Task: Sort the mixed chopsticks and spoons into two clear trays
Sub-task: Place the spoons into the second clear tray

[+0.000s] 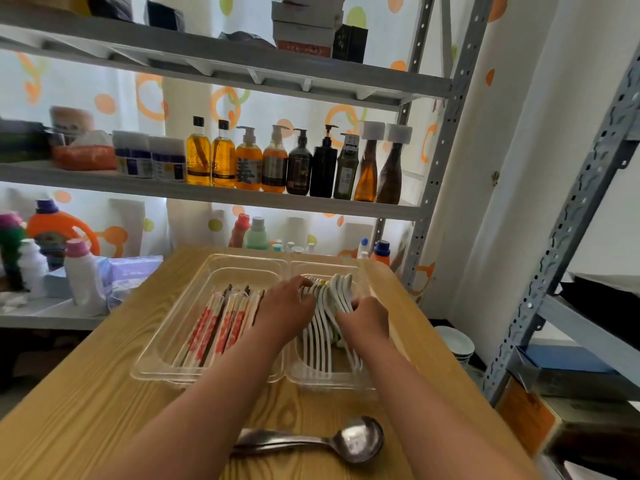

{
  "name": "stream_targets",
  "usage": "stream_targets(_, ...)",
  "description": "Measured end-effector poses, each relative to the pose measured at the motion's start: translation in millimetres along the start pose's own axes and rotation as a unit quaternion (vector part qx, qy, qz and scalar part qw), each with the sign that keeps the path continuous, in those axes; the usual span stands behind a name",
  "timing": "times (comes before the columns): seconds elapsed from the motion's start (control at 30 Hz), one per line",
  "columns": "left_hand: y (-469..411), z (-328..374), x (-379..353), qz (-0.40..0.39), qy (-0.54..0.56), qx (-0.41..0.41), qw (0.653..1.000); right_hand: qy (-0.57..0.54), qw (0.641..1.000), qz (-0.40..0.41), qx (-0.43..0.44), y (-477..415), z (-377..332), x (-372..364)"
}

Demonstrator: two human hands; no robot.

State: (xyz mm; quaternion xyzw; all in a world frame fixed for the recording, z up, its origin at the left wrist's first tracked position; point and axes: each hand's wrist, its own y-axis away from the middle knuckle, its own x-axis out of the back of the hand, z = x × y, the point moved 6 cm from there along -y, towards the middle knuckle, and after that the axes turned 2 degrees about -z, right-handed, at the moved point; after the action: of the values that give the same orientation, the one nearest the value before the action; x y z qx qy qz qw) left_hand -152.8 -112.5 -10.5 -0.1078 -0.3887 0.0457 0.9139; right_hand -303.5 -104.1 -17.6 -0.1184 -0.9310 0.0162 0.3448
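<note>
Two clear trays stand side by side on the wooden table. The left tray (194,289) holds several wrapped chopsticks (214,327) with red-printed sleeves, lying lengthwise. The right tray (363,271) holds several white spoons (320,344) packed in a row, bowls at the far end. My left hand (285,311) presses against the left side of the spoon row, fingers curled over the bowls. My right hand (367,318) grips the spoons on the right side of the row. Both hands hide the middle of the spoons.
Two metal ladles (311,441) lie nested on the table near me, under my forearms. A metal shelf rack behind the table carries bottles (277,161) and detergent jugs (55,230). Another rack (554,258) stands to the right, with white bowls (453,341) on the floor.
</note>
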Motion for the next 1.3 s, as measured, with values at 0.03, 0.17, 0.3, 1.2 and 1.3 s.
stream_targets(0.03, 0, -1, 1, -0.006, 0.002, 0.001, 1.0, 0.01, 1.0, -0.008, -0.011, -1, 3, -3)
stream_targets(0.17, 1, -8, 2, -0.016, 0.008, 0.01, 1.0, 0.048, 0.998, -0.046, -0.021, -3, 8, -11)
stream_targets(0.3, 2, -8, 1, -0.022, 0.003, 0.009, 1.0, 0.047, 0.998, -0.047, -0.017, 0, 10, -9)
stream_targets(1.2, 9, -3, -5, -0.075, -0.063, -0.039, 0.994, 0.046, 0.997, -0.059, -0.019, 0, 10, -15)
stream_targets(1.3, 9, -3, -5, -0.07, -0.049, -0.038, 0.996, 0.024, 0.996, -0.078, -0.021, -3, 14, -17)
